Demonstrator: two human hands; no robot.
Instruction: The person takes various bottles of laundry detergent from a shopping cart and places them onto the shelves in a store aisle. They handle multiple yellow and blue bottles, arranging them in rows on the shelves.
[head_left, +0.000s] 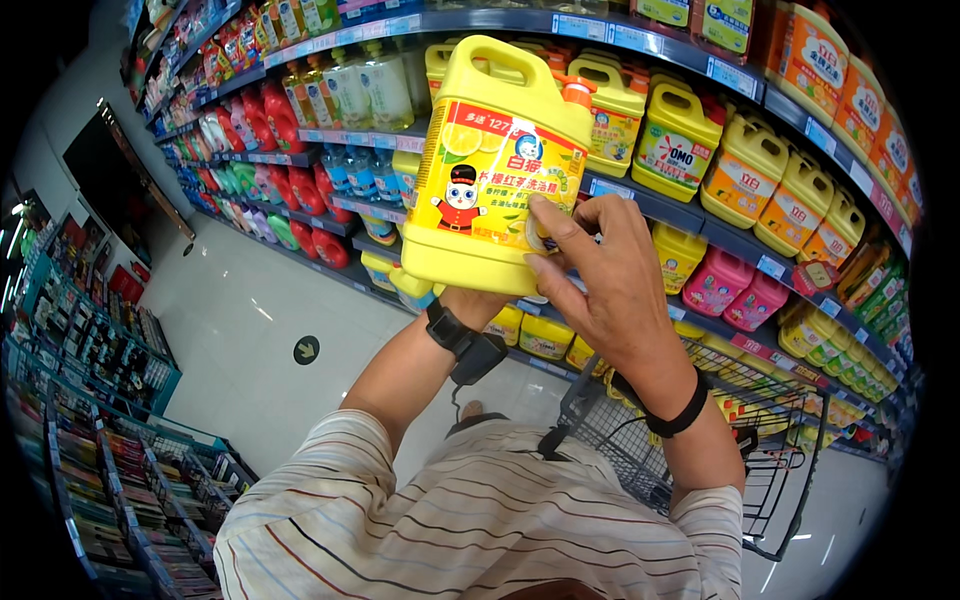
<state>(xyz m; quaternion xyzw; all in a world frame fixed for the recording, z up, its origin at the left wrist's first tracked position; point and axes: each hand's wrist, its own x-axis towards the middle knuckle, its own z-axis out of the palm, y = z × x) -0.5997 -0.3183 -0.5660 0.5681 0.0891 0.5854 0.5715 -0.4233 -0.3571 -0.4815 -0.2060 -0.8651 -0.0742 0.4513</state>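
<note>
A large yellow plastic jug of dishwashing liquid (499, 172) is held up before me, tilted, clear of the shelf. It has a loop handle at the top, an orange-red cap, and a front label showing lemons and a cartoon cat. My left hand (478, 302) supports it from behind and below; its fingers are hidden by the jug. On the lower right of the label rest the index finger and thumb of my right hand (600, 259). Its other fingers curl near the jug's right edge, and whether they grip is unclear. Black bands circle both wrists.
Behind the jug runs a curved-looking store shelf (679, 210) stocked with yellow detergent jugs (679, 142), pink jugs (718, 281) and red bottles (281, 116). A wire shopping cart (757, 465) stands at my right. Lower left is another display rack (142, 480). The tiled floor (247, 337) bears an arrow sticker (306, 350).
</note>
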